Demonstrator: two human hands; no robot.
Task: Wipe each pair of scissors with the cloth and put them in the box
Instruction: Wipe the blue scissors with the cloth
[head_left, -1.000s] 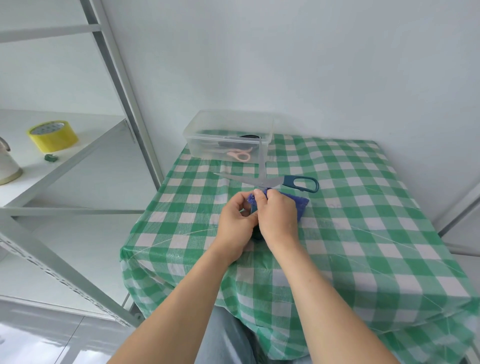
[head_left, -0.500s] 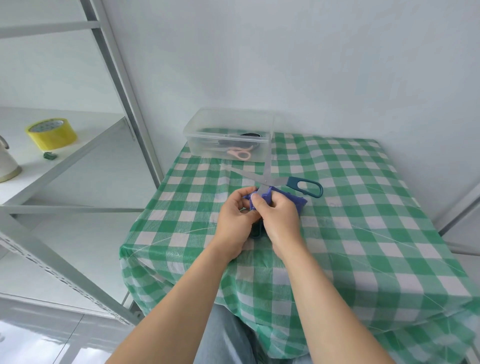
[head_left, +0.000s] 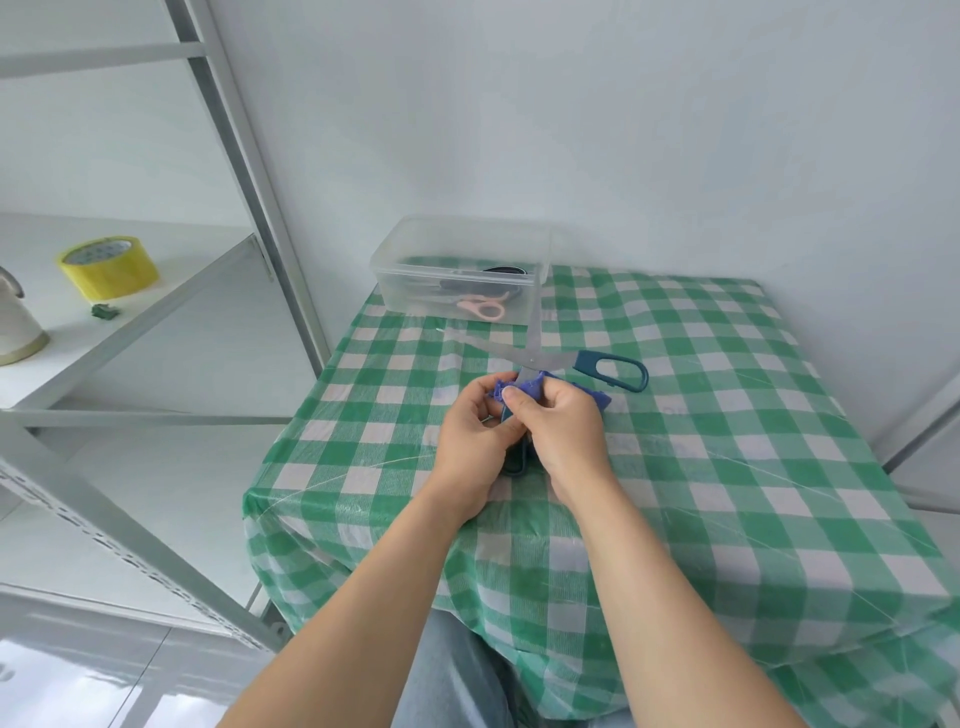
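Scissors (head_left: 531, 358) with teal handles lie splayed wide open on the bench (head_left: 727, 467), well toward its far side, the two halves crossing at the pivot. One half has its long axis across the bench, the blade tip pointing left and slightly away and the handle loop out to the right. The other half runs nearly straight away from the person, its blade tip pointing at the box (head_left: 462, 244) and overlapping the box's near wall in this view. Its handle comes back toward the person and shows only as a teal strip between the hands.

A blue cloth (head_left: 597, 400) is bunched just below the pivot, over the base of that near half. The right hand (head_left: 561, 431) is clamped on the cloth, thumb pressed on top. The left hand (head_left: 470, 431) has its fingers curled in, pinching the cloth's left edge; whether it also holds the handle cannot be told. The two hands touch.

The clear box stands at the far left corner of the bench, holding pink scissors (head_left: 483, 309) and a darker pair (head_left: 501, 270).
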